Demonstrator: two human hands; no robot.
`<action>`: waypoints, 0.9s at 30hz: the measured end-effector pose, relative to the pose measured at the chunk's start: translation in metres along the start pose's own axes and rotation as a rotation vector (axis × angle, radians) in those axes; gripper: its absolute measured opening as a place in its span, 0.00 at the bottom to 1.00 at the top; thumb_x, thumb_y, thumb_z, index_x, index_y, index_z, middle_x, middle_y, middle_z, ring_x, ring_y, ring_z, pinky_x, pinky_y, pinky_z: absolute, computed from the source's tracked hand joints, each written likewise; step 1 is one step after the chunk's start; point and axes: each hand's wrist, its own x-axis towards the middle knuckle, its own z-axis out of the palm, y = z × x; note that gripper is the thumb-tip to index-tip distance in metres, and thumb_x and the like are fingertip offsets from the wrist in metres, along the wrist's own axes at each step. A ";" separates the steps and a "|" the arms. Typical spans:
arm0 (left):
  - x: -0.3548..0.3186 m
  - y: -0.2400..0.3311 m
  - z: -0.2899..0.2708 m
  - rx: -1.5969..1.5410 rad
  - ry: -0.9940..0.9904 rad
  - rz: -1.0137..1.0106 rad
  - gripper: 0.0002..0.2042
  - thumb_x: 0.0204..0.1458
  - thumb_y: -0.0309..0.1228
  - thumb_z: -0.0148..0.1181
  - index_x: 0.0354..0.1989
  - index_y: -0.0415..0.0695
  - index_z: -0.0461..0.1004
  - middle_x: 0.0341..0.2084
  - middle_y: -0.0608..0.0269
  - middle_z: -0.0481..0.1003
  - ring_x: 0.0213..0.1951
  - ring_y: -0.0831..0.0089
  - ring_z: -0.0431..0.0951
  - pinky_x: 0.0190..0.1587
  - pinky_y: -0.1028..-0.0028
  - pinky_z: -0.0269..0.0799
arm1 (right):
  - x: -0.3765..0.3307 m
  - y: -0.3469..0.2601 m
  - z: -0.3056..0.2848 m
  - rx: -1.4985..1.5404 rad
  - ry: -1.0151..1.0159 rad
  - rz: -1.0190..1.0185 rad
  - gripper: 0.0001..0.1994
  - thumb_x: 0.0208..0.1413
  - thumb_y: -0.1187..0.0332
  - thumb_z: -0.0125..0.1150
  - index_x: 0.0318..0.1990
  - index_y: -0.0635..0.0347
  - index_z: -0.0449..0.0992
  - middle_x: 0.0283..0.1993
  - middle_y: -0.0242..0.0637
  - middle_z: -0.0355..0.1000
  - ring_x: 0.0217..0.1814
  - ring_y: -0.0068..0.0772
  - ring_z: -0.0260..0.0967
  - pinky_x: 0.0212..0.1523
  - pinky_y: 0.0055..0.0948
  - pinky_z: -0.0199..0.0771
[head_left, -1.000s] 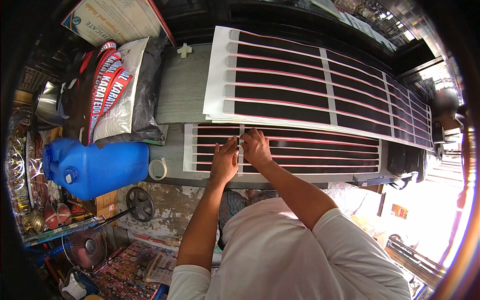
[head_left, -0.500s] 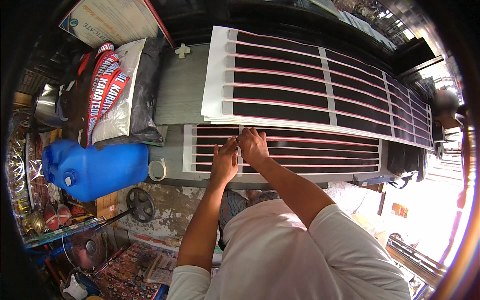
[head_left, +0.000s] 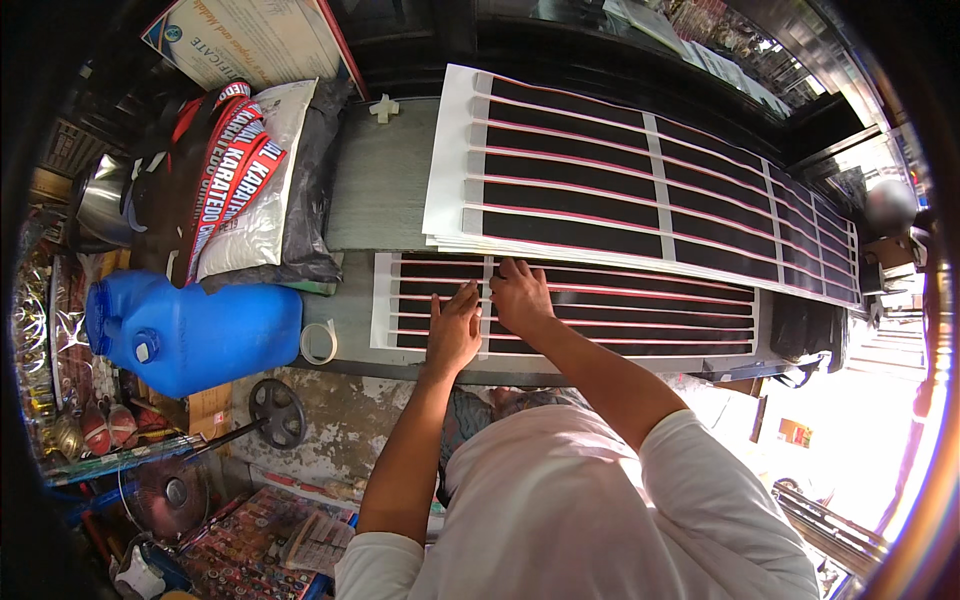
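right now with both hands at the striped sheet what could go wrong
If the left hand and right hand press or pull unevenly, the sheet could shift or the pale strip across it could end up crooked. The right hand is also close to the front edge of the stack, so it might brush it. The roll sits near the front edge of the table; a knock could send it off.

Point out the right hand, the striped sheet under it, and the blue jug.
Right hand (head_left: 522, 301): head view, on the back of the hand.
Striped sheet (head_left: 640, 309): head view, on its striped face, right of the hand.
Blue jug (head_left: 222, 335): head view, on its body.
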 end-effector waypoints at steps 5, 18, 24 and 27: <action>0.005 -0.010 -0.008 -0.113 0.155 0.080 0.20 0.72 0.31 0.55 0.68 0.34 0.74 0.72 0.45 0.70 0.75 0.48 0.70 0.76 0.33 0.59 | -0.009 0.036 -0.007 0.152 0.130 0.226 0.13 0.61 0.70 0.68 0.52 0.55 0.85 0.52 0.46 0.81 0.60 0.53 0.76 0.62 0.54 0.73; 0.013 -0.094 -0.058 0.174 0.041 -0.272 0.25 0.72 0.31 0.52 0.76 0.41 0.69 0.79 0.56 0.65 0.78 0.60 0.66 0.77 0.41 0.60 | -0.003 0.052 0.015 0.055 0.081 0.190 0.19 0.55 0.71 0.70 0.55 0.59 0.83 0.57 0.51 0.79 0.67 0.58 0.72 0.71 0.56 0.66; 0.008 -0.099 -0.053 0.168 0.018 -0.324 0.27 0.72 0.32 0.52 0.79 0.43 0.66 0.82 0.59 0.61 0.81 0.63 0.62 0.78 0.39 0.57 | 0.004 0.038 0.000 0.069 -0.108 0.215 0.25 0.51 0.68 0.72 0.59 0.61 0.80 0.61 0.54 0.77 0.70 0.61 0.70 0.74 0.68 0.56; 0.011 -0.099 -0.050 0.182 0.019 -0.290 0.27 0.73 0.33 0.52 0.79 0.44 0.64 0.82 0.59 0.59 0.81 0.63 0.60 0.78 0.37 0.56 | 0.011 0.042 0.024 0.184 0.007 0.265 0.21 0.53 0.67 0.71 0.56 0.60 0.82 0.59 0.53 0.78 0.70 0.61 0.70 0.73 0.72 0.53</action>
